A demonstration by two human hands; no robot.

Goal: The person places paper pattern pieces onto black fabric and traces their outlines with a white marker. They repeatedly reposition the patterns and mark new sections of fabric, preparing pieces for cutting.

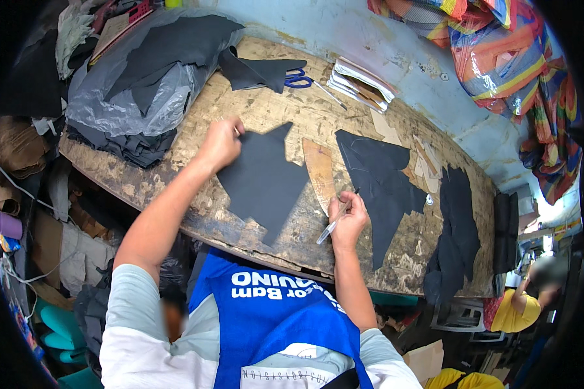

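At the far left we see a grey plastic bag (120,97) stuffed with dark sheets, sitting at the worn wooden worktable's (266,113) left end. Our left hand (220,144) pinches the upper left corner of a flat black leather piece with jagged edges (263,181), which lies mid-table with bare wood around it. Just right lies a tan wooden pattern board (320,170). Our right hand (348,220), near the front edge, pinches a slim silver pen (336,220). Beyond it a larger black leather sheet (379,185) spreads; blue-handled scissors (298,79) rest at the back edge.
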